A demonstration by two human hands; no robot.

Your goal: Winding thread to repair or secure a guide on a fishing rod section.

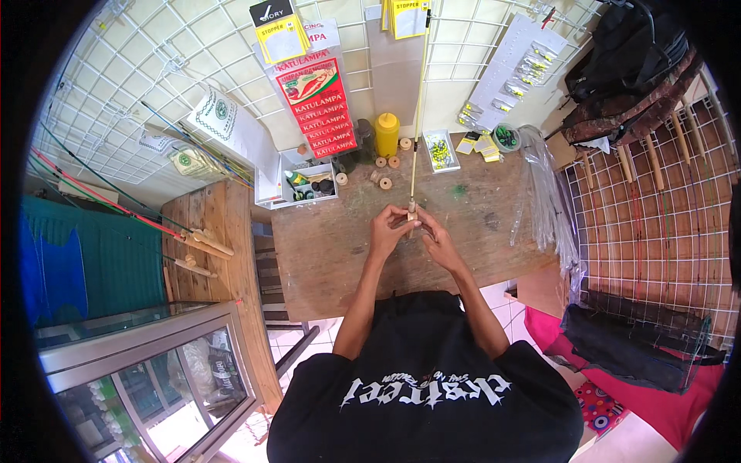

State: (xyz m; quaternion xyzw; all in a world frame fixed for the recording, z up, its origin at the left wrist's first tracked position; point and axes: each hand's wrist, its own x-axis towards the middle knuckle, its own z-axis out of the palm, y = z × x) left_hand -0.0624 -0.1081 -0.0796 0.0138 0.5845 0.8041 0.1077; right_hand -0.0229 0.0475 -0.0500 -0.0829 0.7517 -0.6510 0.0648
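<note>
Both of my hands meet over the near middle of the wooden table [332, 251], at the butt end of a thin, pale yellow fishing rod [419, 116]. The rod points away from me, rising toward the wall grid, with dark bands along it. Fingers of my left hand [388, 230] pinch its short wooden handle from the left. My right hand [438, 243] closes on the same end from the right, thumb near the left thumb. The fingers partly cover the handle.
Wooden spools [385, 184] and a yellow squeeze bottle [387, 135] stand at the back. A white box of small yellow-green pieces [441, 152] sits right of the rod; another white box [310, 185] is left. Clear plastic bags [544, 201] hang over the right side.
</note>
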